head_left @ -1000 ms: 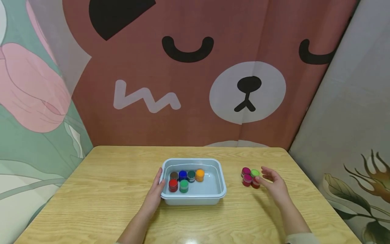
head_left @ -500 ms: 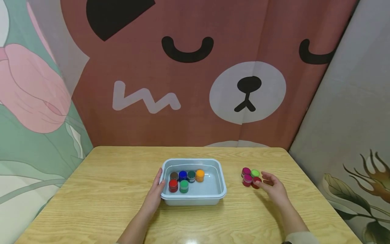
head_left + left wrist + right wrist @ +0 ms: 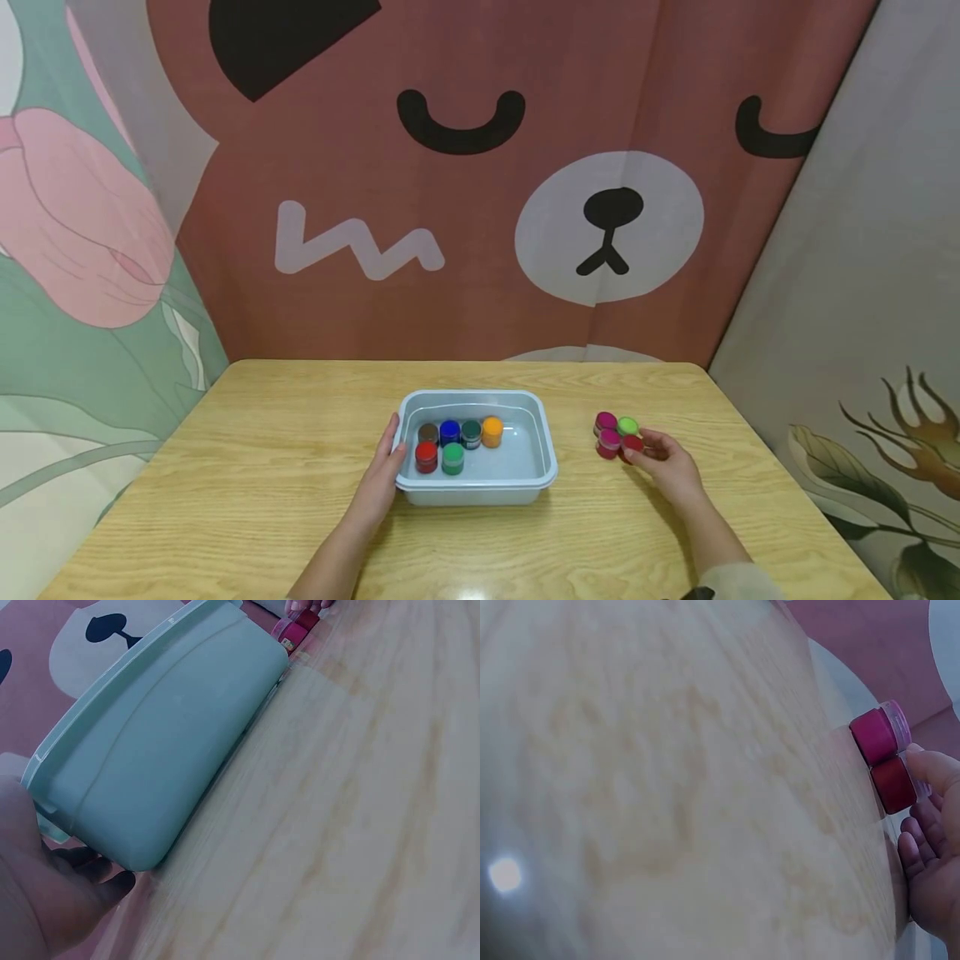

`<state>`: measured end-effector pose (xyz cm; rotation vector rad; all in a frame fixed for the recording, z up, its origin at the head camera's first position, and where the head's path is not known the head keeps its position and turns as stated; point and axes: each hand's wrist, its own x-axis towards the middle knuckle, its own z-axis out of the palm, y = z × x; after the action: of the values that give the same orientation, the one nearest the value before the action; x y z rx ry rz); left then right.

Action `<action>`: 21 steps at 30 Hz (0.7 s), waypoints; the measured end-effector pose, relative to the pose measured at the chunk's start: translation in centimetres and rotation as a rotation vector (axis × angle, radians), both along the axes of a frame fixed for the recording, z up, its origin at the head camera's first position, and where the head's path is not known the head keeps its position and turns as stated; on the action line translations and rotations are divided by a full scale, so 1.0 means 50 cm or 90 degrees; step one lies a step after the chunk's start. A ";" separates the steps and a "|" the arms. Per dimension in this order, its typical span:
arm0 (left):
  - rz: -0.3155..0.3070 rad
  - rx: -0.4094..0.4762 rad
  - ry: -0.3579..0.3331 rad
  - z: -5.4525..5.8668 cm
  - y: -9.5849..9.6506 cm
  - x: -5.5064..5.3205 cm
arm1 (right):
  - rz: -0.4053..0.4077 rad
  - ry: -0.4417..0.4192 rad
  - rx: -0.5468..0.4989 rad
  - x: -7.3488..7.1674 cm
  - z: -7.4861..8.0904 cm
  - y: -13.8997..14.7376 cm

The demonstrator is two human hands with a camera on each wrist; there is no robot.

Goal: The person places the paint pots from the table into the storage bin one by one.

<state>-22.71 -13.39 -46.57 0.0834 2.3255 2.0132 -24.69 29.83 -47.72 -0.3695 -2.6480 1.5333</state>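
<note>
A light-blue plastic tub (image 3: 521, 450) stands left of the table's middle. My left hand (image 3: 381, 471) holds its left side, thumb at the rim and fingers against the outer wall; the left wrist view shows the fingers (image 3: 116, 885) low at the tub's corner. On the right, my right hand (image 3: 675, 471) pinches a dark red paint jar (image 3: 632, 447) between thumb and fingers, and the jar still stands within its cluster. Beside it are a magenta jar (image 3: 608, 443), another magenta jar (image 3: 606, 422) and a lime green jar (image 3: 628, 427). In the right wrist view, the thumb (image 3: 930, 766) is at the dark red jar's lid.
Inside the tub are several paint jars: brown (image 3: 428, 433), blue (image 3: 450, 432), dark green (image 3: 471, 433), orange (image 3: 492, 432), red (image 3: 426, 456) and green (image 3: 453, 457). The wooden table (image 3: 247, 492) ends at a bear-patterned curtain (image 3: 465, 317).
My right hand has come down and left onto the dark red jar, its fingers closing round it. The left hand and the tub have stayed put.
</note>
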 end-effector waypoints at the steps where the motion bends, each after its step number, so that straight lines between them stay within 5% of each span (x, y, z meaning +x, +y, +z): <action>1: -0.001 0.000 0.001 -0.001 0.000 0.000 | 0.000 0.001 0.002 0.000 0.000 0.000; 21: 0.000 0.018 0.002 -0.004 0.002 -0.001 | -0.006 0.011 0.022 -0.006 -0.011 0.001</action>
<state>-22.77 -13.30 -46.74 0.0880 2.3000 2.0484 -24.99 29.88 -48.27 -0.3651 -2.6521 1.4793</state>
